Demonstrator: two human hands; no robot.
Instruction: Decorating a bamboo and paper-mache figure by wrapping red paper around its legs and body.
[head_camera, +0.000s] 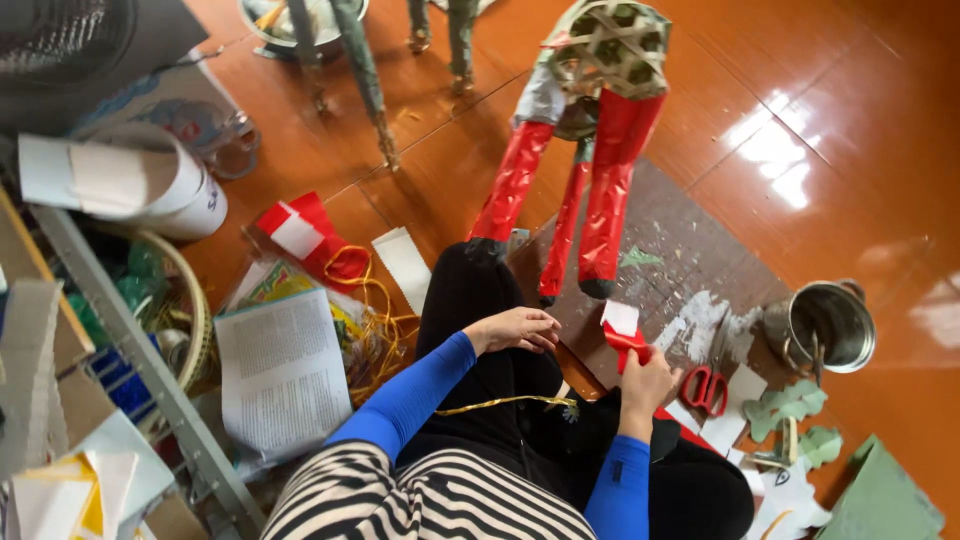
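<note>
While left hand (515, 328) rests open, right hand (645, 380) fingers grip red paper (626, 340) beside scissors (705, 385).

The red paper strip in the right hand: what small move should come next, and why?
Probably bring the left hand across to take the strip's free white end. The right hand alone grips the red paper strip, which stands loose above it, while the left hand rests on the knee. The red-handled scissors lie just beside it.

Glossy orange-brown wood floor (850, 80), window glare; grey metal shelf frame (140, 370) at left.
</note>
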